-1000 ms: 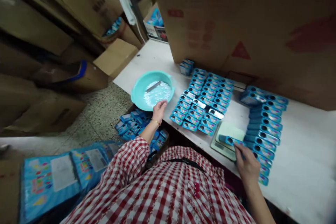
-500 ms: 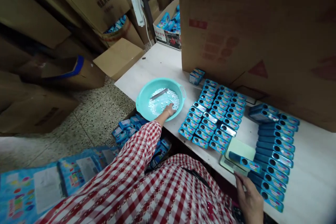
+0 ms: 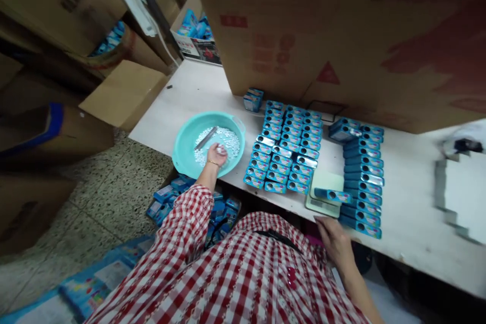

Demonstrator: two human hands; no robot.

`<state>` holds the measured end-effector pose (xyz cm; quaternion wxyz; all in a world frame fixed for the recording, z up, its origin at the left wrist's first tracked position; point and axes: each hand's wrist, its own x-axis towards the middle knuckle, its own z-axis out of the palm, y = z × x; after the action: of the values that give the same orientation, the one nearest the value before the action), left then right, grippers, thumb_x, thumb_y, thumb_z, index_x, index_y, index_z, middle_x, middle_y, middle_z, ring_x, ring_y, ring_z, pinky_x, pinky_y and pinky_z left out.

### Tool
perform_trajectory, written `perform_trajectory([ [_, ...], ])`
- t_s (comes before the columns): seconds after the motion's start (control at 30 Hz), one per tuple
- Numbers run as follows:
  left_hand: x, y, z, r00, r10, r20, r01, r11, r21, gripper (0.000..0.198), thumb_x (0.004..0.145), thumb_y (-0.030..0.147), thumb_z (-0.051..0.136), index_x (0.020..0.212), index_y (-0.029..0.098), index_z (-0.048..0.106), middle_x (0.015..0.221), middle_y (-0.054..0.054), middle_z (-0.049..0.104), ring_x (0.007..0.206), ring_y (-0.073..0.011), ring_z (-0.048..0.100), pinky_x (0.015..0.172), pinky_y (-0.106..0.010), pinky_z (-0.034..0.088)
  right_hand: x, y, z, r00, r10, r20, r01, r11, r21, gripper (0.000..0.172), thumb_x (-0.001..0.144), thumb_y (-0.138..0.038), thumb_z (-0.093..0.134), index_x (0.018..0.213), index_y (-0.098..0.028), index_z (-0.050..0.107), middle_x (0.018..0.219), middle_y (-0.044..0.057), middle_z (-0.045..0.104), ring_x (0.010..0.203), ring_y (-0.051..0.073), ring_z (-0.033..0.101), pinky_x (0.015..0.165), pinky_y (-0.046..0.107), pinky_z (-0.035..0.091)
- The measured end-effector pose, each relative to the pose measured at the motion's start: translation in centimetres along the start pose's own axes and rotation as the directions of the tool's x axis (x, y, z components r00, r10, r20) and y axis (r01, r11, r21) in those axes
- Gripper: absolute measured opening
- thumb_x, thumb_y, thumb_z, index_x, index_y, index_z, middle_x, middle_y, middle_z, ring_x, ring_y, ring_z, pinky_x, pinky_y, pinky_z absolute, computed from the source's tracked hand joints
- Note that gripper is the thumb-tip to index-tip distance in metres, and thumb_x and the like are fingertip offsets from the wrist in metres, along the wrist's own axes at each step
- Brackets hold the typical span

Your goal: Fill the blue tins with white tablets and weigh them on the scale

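Note:
My left hand [image 3: 217, 154] is inside a turquoise plastic basin [image 3: 182, 144], palm turned up and fingers curled round some small white tablets [image 3: 220, 150]. More loose white tablets [image 3: 232, 146] lie on the basin floor, along with a grey metal bar [image 3: 205, 138]. My right hand [image 3: 336, 238] rests at the table's front edge, fingers loosely stretched, holding nothing I can see. Just beyond it sits a pale green scale [image 3: 327, 180]; one slim blue tin [image 3: 333, 195] lies across it.
Rows of blue tins [image 3: 281, 154] stand left of the scale, and another stack of tins [image 3: 362, 182] to its right. A large cardboard carton [image 3: 304, 35] backs the white table [image 3: 410, 197]. Blue packs [image 3: 163, 202] fill a container below the table. A power strip [image 3: 132, 2] hangs at the back.
The view has swung right. My left hand has turned palm up and gathered white tablets from the basin floor. My right hand stays by the scale at the table edge.

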<state>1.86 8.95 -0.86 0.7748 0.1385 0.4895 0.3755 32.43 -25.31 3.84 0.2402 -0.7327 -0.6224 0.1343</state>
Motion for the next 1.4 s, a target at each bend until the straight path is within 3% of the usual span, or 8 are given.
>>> perform_trajectory([
  [0.13,-2.6,-0.3,0.9,0.994,0.055,0.091,-0.029,0.964,-0.263,0.041,0.090,0.032,0.028,0.054,0.016,0.039,0.045,0.004,0.034,0.035,-0.0025,0.027,0.033,-0.012,0.023,1.2,-2.2,0.3,0.999,-0.010,0.050,0.007,0.997,0.071,0.021,0.085,-0.022,0.042,0.091,-0.018,0.061,0.084,0.007,0.065,0.079,0.016,0.060,0.073,0.031,0.050],
  [0.23,-5.7,-2.5,3.3,0.968,-0.061,0.243,0.139,0.937,-0.320,0.037,0.089,0.031,0.030,0.061,0.015,0.046,0.054,0.002,0.045,0.039,-0.0031,0.034,0.034,-0.012,0.027,2.7,-4.3,0.6,0.993,-0.084,0.077,0.068,0.979,0.191,0.020,0.086,-0.020,0.041,0.093,-0.018,0.060,0.084,0.005,0.065,0.080,0.014,0.059,0.074,0.029,0.049],
  [0.37,-10.5,-8.8,7.3,0.898,-0.338,0.284,0.410,0.876,-0.255,0.035,0.088,0.030,0.033,0.062,0.014,0.050,0.059,-0.001,0.051,0.047,-0.0053,0.046,0.041,-0.015,0.038,4.8,-7.5,0.5,0.965,-0.252,0.078,0.225,0.939,0.259,0.022,0.086,-0.020,0.041,0.103,-0.017,0.056,0.094,0.006,0.062,0.088,0.013,0.055,0.078,0.026,0.047],
  [0.5,-13.0,-15.9,10.1,0.825,-0.540,0.168,0.563,0.810,-0.161,0.032,0.088,0.025,0.035,0.071,0.011,0.058,0.071,-0.006,0.062,0.068,-0.0115,0.060,0.063,-0.023,0.048,6.1,-8.7,0.9,0.938,-0.297,0.177,0.295,0.955,0.036,0.029,0.085,-0.019,0.041,0.112,-0.016,0.051,0.104,0.011,0.057,0.095,0.019,0.050,0.079,0.032,0.046],
  [0.8,-13.6,-21.9,13.5,0.779,-0.575,0.249,0.610,0.787,-0.093,0.030,0.084,0.026,0.039,0.097,0.009,0.060,0.096,-0.011,0.064,0.093,-0.0194,0.059,0.089,-0.036,0.040,4.3,-3.9,3.1,0.932,-0.183,0.312,0.268,0.928,-0.258,0.029,0.081,-0.010,0.040,0.107,-0.006,0.051,0.103,0.017,0.054,0.094,0.023,0.050,0.075,0.036,0.046],
  [1.03,-13.4,-24.1,17.4,0.849,-0.491,0.196,0.523,0.833,-0.179,0.024,0.084,0.018,0.039,0.079,0.007,0.061,0.062,-0.005,0.062,0.058,-0.0107,0.059,0.067,-0.023,0.047,5.1,1.8,-0.1,0.979,-0.144,0.146,0.146,0.989,-0.001,0.021,0.081,-0.013,0.044,0.098,-0.015,0.056,0.096,0.009,0.058,0.089,0.017,0.054,0.073,0.027,0.048],
  [1.17,-13.3,-24.5,19.3,0.853,-0.480,0.205,0.516,0.836,-0.188,0.028,0.085,0.021,0.036,0.083,0.004,0.060,0.075,-0.012,0.065,0.076,-0.0176,0.062,0.076,-0.030,0.048,5.9,5.5,-1.8,0.999,-0.050,0.001,0.049,0.986,0.160,0.018,0.077,-0.012,0.047,0.091,-0.016,0.058,0.088,0.006,0.059,0.079,0.014,0.056,0.070,0.025,0.047],
  [1.4,-12.7,-24.5,19.9,0.877,-0.454,0.154,0.474,0.871,-0.127,0.024,0.082,0.020,0.041,0.089,0.006,0.059,0.082,-0.013,0.066,0.083,-0.0193,0.062,0.077,-0.030,0.049,6.0,8.3,-1.8,0.999,-0.036,0.031,0.036,0.999,0.010,0.022,0.080,-0.015,0.043,0.096,-0.017,0.059,0.091,0.008,0.059,0.086,0.017,0.055,0.074,0.028,0.047],
])
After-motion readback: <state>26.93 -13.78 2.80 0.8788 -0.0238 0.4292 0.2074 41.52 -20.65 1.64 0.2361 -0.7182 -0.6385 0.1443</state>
